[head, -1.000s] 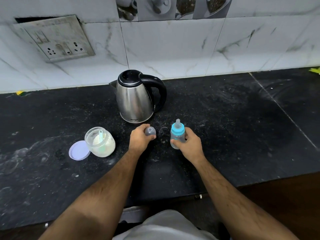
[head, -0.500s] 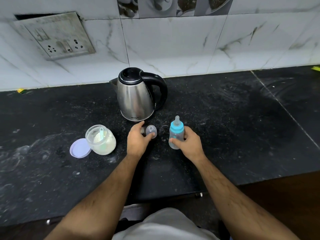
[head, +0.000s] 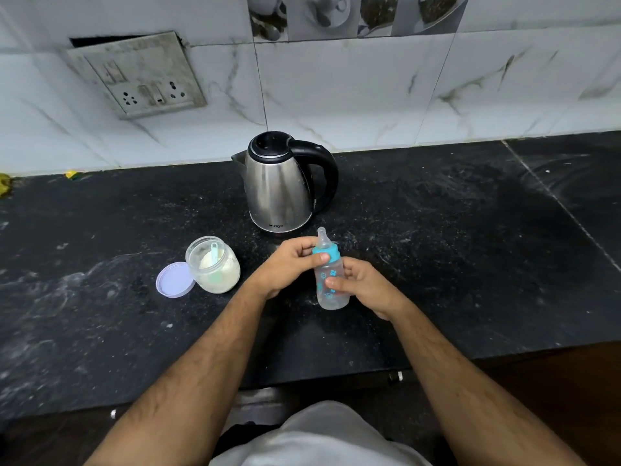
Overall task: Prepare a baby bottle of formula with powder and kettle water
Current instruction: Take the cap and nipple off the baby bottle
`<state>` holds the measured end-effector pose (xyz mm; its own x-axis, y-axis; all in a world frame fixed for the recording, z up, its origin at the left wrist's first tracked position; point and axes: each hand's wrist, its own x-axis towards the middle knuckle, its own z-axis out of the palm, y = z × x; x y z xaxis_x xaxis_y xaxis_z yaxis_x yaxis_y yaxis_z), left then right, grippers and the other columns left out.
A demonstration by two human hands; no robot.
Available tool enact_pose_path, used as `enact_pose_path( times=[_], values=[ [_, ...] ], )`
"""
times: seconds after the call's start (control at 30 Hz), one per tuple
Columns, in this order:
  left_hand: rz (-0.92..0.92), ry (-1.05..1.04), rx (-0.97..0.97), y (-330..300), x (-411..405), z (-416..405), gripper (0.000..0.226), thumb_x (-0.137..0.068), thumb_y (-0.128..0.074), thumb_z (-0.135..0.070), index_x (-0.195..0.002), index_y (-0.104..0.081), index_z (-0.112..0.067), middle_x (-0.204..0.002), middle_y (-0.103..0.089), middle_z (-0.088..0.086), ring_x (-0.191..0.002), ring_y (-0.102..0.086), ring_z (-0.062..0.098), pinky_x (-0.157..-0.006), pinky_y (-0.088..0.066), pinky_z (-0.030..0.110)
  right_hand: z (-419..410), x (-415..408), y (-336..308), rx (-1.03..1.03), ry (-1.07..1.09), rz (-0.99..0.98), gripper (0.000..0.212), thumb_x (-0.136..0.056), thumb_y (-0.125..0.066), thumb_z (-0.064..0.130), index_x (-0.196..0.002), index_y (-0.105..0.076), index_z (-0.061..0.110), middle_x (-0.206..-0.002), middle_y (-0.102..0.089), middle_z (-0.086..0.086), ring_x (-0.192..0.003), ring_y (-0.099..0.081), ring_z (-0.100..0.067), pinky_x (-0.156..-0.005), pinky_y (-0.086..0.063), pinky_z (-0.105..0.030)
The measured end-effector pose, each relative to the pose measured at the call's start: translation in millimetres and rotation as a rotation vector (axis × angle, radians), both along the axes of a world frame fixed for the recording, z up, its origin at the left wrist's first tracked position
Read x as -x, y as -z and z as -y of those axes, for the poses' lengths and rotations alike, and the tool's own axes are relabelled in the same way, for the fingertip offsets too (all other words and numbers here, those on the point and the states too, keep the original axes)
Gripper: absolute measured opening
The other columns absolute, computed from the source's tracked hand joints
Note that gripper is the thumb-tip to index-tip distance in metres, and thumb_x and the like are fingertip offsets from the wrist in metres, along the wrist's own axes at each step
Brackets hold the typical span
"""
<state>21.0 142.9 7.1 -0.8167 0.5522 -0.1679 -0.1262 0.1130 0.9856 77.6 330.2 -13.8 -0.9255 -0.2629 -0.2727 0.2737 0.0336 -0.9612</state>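
The left hand (head: 285, 264) has left the cap and now pinches the bottle's (head: 331, 284) blue collar, the right hand (head: 361, 287) gripping its body mid-surface before the kettle (head: 279, 186); light, smooth, probably slippery plastic.

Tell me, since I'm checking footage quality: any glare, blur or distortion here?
Head view: wide-angle bends the wall tiles and counter edge; soft highlights streak the kettle; bottle and both hands look sharp; lighting is even, shadows faint.

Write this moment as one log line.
left hand: pinches bottle collar | right hand: holds baby bottle | kettle: behind
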Motion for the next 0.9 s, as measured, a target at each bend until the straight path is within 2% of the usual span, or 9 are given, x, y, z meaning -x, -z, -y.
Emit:
enact_pose_path(
  times=[0.13, 0.27, 0.43, 0.53, 0.67, 0.73, 0.77, 0.83, 0.9],
  values=[
    [0.101, 0.024, -0.021, -3, -2, 3, 0.038, -0.093, -0.062, -0.006, -0.130, -0.058, -0.013, -0.126, -0.068, 0.007, -0.119, -0.064, 0.017, -0.104, -0.047, 0.026, 0, -2, -5, -0.009, -0.106, 0.030, 0.025, -0.095, -0.064, 0.010, -0.120, -0.064, 0.008, -0.105, -0.074, -0.005, -0.099, -0.070, -0.017, -0.089, -0.055, -0.029],
    [0.053, -0.045, -0.011, -2, -8, -2, 0.033, -0.094, -0.062, -0.008, -0.126, -0.059, -0.019, -0.126, -0.067, 0.011, -0.113, -0.065, 0.015, -0.099, -0.050, 0.026, 5, -1, 1, -0.061, -0.028, -0.025, 0.028, -0.093, -0.067, 0.010, -0.120, -0.063, 0.008, -0.108, -0.074, -0.005, -0.102, -0.070, -0.018, -0.094, -0.055, -0.035],
    [0.009, -0.127, -0.002, 1, -13, -10, 0.037, -0.096, -0.060, -0.007, -0.133, -0.056, -0.010, -0.125, -0.066, 0.010, -0.112, -0.064, 0.015, -0.096, -0.052, 0.024, 12, -2, 3, -0.190, 0.067, -0.089, 0.029, -0.091, -0.069, 0.010, -0.119, -0.064, 0.012, -0.108, -0.074, -0.002, -0.101, -0.071, -0.015, -0.093, -0.055, -0.035],
    [-0.039, -0.199, -0.004, -3, -14, -18, 0.035, -0.096, -0.060, -0.007, -0.131, -0.056, -0.009, -0.115, -0.067, 0.003, -0.103, -0.066, 0.010, -0.088, -0.054, 0.020, 18, 1, 0, -0.315, 0.154, -0.157, 0.031, -0.088, -0.072, 0.014, -0.118, -0.065, 0.017, -0.106, -0.073, 0.002, -0.098, -0.070, -0.013, -0.092, -0.056, -0.037],
    [-0.073, -0.383, -0.006, -10, -15, -38, 0.015, -0.094, -0.064, -0.008, -0.108, -0.064, -0.013, -0.094, -0.068, -0.002, -0.081, -0.066, 0.007, -0.074, -0.055, 0.020, 31, 6, 1, -0.656, 0.337, -0.254, 0.036, -0.085, -0.073, 0.026, -0.119, -0.063, 0.020, -0.104, -0.070, 0.006, -0.096, -0.065, -0.013, -0.085, -0.055, -0.034],
    [-0.118, -0.519, 0.082, -6, -17, -47, 0.005, -0.089, -0.070, -0.022, -0.093, -0.068, -0.020, -0.082, -0.071, -0.004, -0.074, -0.067, 0.008, -0.071, -0.057, 0.028, 36, 5, 2, -0.849, 0.402, -0.344, 0.031, -0.084, -0.070, 0.029, -0.113, -0.062, 0.021, -0.100, -0.070, 0.006, -0.094, -0.065, -0.018, -0.081, -0.056, -0.039],
    [-0.132, -0.571, 0.117, -6, -17, -50, 0.009, -0.086, -0.072, -0.028, -0.090, -0.069, -0.020, -0.079, -0.072, -0.005, -0.073, -0.068, 0.009, -0.070, -0.057, 0.030, 38, 4, 1, -0.880, 0.414, -0.364, 0.028, -0.084, -0.069, 0.029, -0.111, -0.062, 0.020, -0.099, -0.070, 0.005, -0.094, -0.065, -0.020, -0.081, -0.055, -0.040],
    [-0.084, -0.566, 0.074, -8, -17, -49, 0.013, -0.085, -0.075, -0.024, -0.092, -0.072, -0.015, -0.082, -0.074, -0.002, -0.074, -0.070, 0.011, -0.070, -0.056, 0.030, 34, 5, -5, -0.834, 0.389, -0.314, 0.033, -0.084, -0.073, 0.028, -0.114, -0.063, 0.018, -0.103, -0.070, 0.004, -0.097, -0.064, -0.018, -0.083, -0.054, -0.037],
    [-0.001, -0.439, -0.020, -14, -14, -41, 0.010, -0.089, -0.071, -0.012, -0.099, -0.072, -0.009, -0.088, -0.075, 0.004, -0.078, -0.070, 0.012, -0.073, -0.055, 0.026, 23, 7, -8, -0.746, 0.328, -0.239, 0.038, -0.083, -0.077, 0.030, -0.116, -0.063, 0.018, -0.103, -0.067, 0.007, -0.096, -0.062, -0.013, -0.085, -0.052, -0.034]
  ],
)
